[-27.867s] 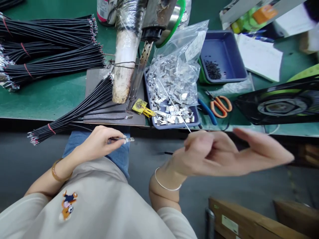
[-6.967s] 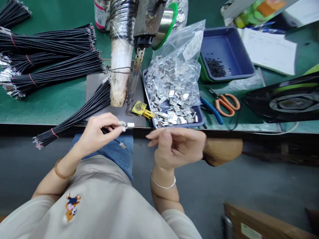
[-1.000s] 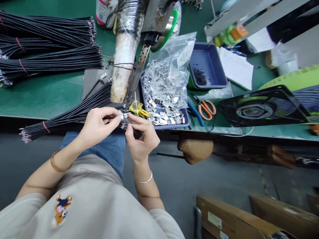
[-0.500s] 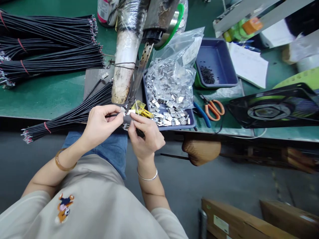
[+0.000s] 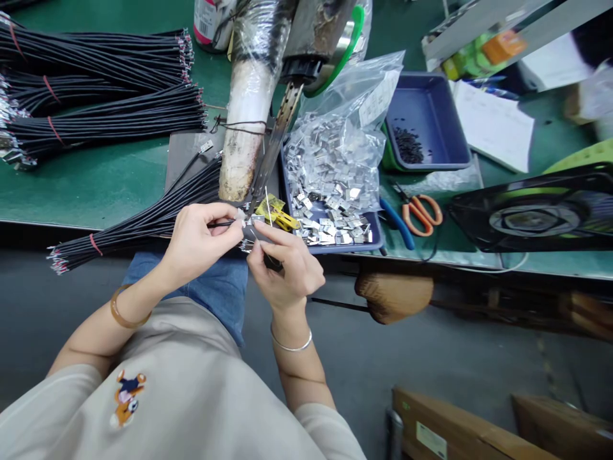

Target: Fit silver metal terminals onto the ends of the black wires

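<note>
My left hand (image 5: 204, 239) pinches the end of a black cable (image 5: 221, 223), thumb and forefinger closed round it. My right hand (image 5: 287, 262) is just right of it, fingers curled together; whatever they hold is too small to make out. Between the fingertips lies a small silvery piece (image 5: 253, 219), right under the lower end of a perforated metal shaft, which looks like a soldering iron (image 5: 278, 137). A thin pale wire (image 5: 269, 206) rises beside my right forefinger. Behind my left hand spreads a bundle of black cables (image 5: 143, 220). A yellow plastic piece (image 5: 278, 214) sits to the right.
A blue tray (image 5: 376, 236) carries a plastic bag and many metal connector shells (image 5: 330, 223). Orange-handled pliers (image 5: 421, 214) and a blue box (image 5: 445, 121) with small black bits are farther right. A plastic-wrapped pipe (image 5: 244, 115) hangs overhead. Tied cable bundles (image 5: 115, 118) lie left; a black fan (image 5: 531, 211) stands right.
The view has shifted slightly, so the bench appears a little farther right. My right forefinger has drawn slightly away from the small silvery piece; my left hand keeps its pinch on the cable.
</note>
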Motion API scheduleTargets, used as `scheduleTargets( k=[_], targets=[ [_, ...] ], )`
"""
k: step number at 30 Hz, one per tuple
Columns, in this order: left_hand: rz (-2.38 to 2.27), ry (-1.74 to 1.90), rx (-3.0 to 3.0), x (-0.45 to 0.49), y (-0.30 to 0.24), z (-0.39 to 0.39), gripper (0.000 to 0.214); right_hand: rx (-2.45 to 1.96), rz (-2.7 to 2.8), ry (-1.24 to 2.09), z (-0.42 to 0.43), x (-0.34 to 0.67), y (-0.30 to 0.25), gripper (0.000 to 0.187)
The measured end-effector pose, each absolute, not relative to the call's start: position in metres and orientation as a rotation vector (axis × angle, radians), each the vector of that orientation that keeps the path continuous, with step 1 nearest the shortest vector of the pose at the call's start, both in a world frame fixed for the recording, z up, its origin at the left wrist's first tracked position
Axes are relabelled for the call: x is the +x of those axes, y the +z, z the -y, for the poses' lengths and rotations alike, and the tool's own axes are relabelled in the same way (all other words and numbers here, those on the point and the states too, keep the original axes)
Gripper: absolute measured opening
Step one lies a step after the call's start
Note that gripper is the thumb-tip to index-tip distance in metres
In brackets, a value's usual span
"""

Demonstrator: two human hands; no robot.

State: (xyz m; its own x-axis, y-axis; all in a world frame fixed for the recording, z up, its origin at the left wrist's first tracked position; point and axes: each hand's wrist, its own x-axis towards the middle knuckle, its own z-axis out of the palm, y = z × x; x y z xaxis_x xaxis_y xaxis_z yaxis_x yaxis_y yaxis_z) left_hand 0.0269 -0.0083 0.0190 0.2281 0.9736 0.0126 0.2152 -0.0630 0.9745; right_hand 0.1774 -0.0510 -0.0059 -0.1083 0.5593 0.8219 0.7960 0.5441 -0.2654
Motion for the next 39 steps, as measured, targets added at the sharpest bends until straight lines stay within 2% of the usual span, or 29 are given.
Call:
scheduleTargets(
  k=[19, 26, 39],
  targets=[
    [-1.172, 0.953, 1.506, 0.027, 0.017, 0.007, 0.021, -1.076, 1.837, -0.363, 0.047, 0.182, -0.005, 0.019],
    [-1.166, 0.939, 1.504, 0.027, 0.019, 0.010, 0.020, -1.137, 1.785, -0.326, 0.049, 0.178, -0.003, 0.015],
    [-1.144, 1.031, 1.410, 0.029, 0.019, 0.009, 0.023, -1.230, 1.721, -0.168, 0.049, 0.171, 0.004, 0.017]
  ],
)
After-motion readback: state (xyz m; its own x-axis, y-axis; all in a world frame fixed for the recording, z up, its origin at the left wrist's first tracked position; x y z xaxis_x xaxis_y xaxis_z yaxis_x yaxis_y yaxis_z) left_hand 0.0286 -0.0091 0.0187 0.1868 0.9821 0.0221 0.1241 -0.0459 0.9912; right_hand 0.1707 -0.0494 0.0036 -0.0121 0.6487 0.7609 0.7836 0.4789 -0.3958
